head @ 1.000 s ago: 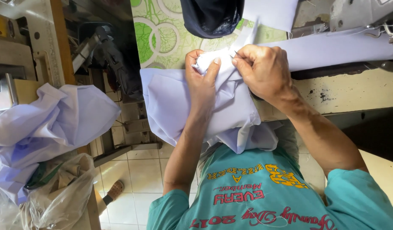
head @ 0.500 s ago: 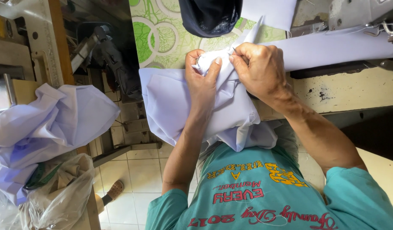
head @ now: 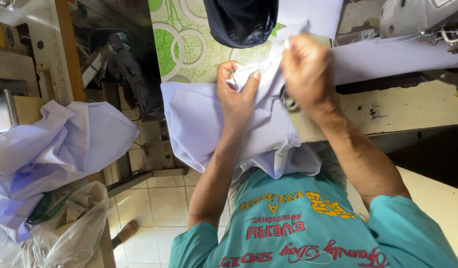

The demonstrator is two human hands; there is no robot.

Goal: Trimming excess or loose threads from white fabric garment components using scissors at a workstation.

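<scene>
Both hands on the white cloth, center frame.
I see left hand (head: pixel 237 94) pinching cloth (head: pixel 209 124); right hand (head: pixel 308 74) gripping its upper fold.

Two hands, the left hand (head: pixel 237 97) and the right hand (head: pixel 307 73), work one pale lilac garment (head: pixel 224 129). One heap of similar cloth (head: pixel 55 149) lies at nine o'clock, one plastic bag (head: pixel 65 233) at seven, one dark cap (head: pixel 241 20) at twelve, one sewing machine (head: pixel 422 20) at two.

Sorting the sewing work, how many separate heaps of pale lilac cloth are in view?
2: one piece held in both hands on the table, one heap at picture left. More may be hidden.
</scene>
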